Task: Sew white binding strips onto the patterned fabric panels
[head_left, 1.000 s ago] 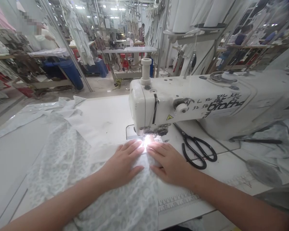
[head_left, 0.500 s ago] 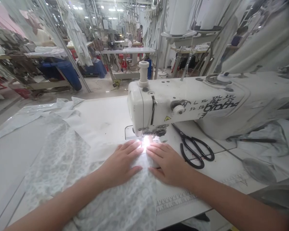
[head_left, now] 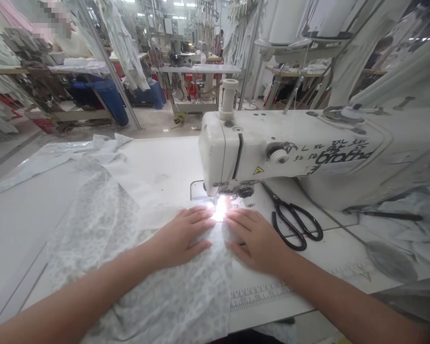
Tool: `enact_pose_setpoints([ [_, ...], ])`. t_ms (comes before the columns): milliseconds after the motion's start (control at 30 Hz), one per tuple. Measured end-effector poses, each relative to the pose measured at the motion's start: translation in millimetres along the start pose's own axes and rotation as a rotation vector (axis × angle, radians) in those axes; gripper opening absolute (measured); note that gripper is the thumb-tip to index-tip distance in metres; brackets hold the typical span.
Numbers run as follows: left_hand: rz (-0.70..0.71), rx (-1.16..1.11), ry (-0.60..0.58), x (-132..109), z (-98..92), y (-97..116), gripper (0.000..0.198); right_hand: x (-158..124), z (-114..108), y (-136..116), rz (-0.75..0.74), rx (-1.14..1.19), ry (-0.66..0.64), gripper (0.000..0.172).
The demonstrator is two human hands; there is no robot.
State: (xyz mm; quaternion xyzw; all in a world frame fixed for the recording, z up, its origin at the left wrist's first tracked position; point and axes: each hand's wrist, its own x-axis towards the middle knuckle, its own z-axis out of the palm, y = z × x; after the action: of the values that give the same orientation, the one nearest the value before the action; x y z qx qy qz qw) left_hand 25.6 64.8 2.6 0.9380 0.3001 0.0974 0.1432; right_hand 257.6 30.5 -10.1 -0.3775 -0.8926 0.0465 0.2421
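Pale grey patterned fabric (head_left: 186, 291) lies across the sewing table and runs under the needle area of a white sewing machine (head_left: 222, 148). My left hand (head_left: 186, 234) rests flat on the cloth just left of the needle, its fingers stretched forward and thumb apart. On the other side my right hand (head_left: 254, 236) lies on the fabric's right edge, fingers extended toward the presser foot. Bright lamp glare hides the needle and the fingertips' exact contact. A pair of black-handled scissors (head_left: 295, 222) lies beside my right hand.
A printed ruler scale (head_left: 258, 296) runs along the table's front. Behind the machine's base lie a dark, thin tool (head_left: 394, 216) and crumpled cloth (head_left: 421, 215). White thread cones (head_left: 286, 24) stand above. Other workstations and hanging garments fill the background.
The whole view has shifted, so the machine and scissors appear further right. Both hands stay flat on the fabric near the needle; the cloth's front edge appears drawn slightly forward toward the machine.
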Motion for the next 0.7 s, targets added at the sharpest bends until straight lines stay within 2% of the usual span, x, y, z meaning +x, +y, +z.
enact_pose_setpoints([
  [200, 0.014, -0.026, 0.020, -0.3, -1.0, -1.6, 0.043, -1.1, -0.5, -2.1, -0.013, -0.010, -0.067, 0.043],
  [467, 0.002, 0.013, -0.002, 6.2, -4.1, -12.7, 0.044, -0.2, -0.9, -1.0, 0.005, -0.022, -0.094, 0.049],
  [700, 0.010, 0.044, 0.012, 19.2, -10.5, -22.7, 0.041, 1.6, -1.7, 1.5, 0.016, -0.020, -0.047, 0.039],
])
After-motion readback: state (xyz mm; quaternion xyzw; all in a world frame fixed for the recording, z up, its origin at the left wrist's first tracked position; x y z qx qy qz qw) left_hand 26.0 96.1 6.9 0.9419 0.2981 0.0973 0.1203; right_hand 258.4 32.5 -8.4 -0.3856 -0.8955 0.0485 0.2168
